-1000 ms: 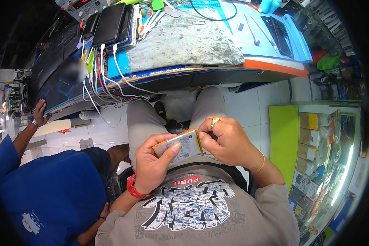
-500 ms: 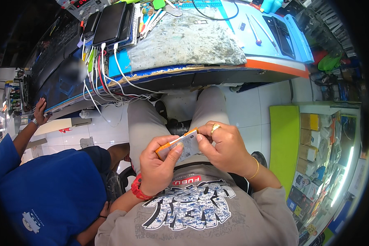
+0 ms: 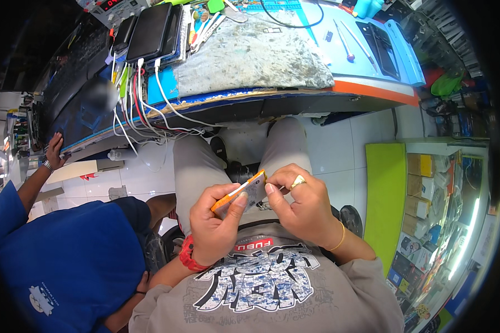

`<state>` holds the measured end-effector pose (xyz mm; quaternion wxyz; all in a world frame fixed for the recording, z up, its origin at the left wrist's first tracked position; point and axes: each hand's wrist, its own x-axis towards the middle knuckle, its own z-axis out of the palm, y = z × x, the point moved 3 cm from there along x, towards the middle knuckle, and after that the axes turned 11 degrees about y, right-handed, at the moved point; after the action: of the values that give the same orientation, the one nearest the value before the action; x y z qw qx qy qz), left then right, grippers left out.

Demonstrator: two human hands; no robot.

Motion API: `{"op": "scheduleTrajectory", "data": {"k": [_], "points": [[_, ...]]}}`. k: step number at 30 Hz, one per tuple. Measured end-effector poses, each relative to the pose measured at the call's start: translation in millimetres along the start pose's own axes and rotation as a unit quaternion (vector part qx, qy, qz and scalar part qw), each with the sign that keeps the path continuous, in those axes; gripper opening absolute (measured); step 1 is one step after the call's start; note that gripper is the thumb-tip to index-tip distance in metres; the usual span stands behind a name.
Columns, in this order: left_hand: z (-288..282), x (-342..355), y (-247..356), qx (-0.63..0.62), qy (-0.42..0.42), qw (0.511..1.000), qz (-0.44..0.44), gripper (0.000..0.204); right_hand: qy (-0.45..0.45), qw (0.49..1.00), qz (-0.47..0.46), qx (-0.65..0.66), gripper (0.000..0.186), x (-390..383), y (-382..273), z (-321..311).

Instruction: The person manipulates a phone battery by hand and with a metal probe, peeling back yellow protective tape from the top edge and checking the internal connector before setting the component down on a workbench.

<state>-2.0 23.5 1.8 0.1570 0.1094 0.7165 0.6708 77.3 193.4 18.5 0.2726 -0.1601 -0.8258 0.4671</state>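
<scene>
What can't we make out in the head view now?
Head view:
Flat pack: far face turned away; left hand covers part.
Right hand: fingertips partly curled out of sight; grip unclear.
Grey box: cut off by top edge.
Shelf items: too small.

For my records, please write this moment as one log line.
left hand: holds pack; right hand: by pack's right end; mat: on bench

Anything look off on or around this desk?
Two things: the grey mat on the desk is blotched with dark stains, and the cables hang tangled over the front edge instead of lying tidy. The orange-edged pack in the left hand shows no clear damage, though part is hidden.
</scene>
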Motion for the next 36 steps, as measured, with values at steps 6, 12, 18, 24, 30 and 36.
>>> {"op": "scheduleTrajectory", "data": {"k": [6, 12, 18, 24, 30, 36], "points": [[3, -1, 1, 0.062, -0.021, 0.994, 0.087, 0.021, 0.037, 0.999, 0.021, -0.017, 0.006, -1, -5, 4], [5, 0, 4, 0.118, -0.029, 0.971, 0.206, 0.028, 0.043, 0.998, 0.007, -0.050, 0.006, 1, -5, 7], [4, 0, 2, 0.111, -0.026, 0.967, 0.226, 0.029, 0.045, 0.997, -0.020, -0.058, 0.011, 4, -4, 14], [4, -3, 0, 0.110, -0.003, 0.974, 0.196, 0.025, 0.041, 0.996, -0.042, -0.070, 0.011, 5, -1, 20], [2, -4, -8, 0.091, 0.004, 0.987, 0.130, 0.023, 0.015, 0.999, 0.038, -0.028, 0.010, 3, 5, 18], [1, -1, -5, -0.001, 0.033, 0.999, -0.026, 0.023, -0.025, 0.998, 0.063, -0.015, 0.007, 3, 12, 8]]}}
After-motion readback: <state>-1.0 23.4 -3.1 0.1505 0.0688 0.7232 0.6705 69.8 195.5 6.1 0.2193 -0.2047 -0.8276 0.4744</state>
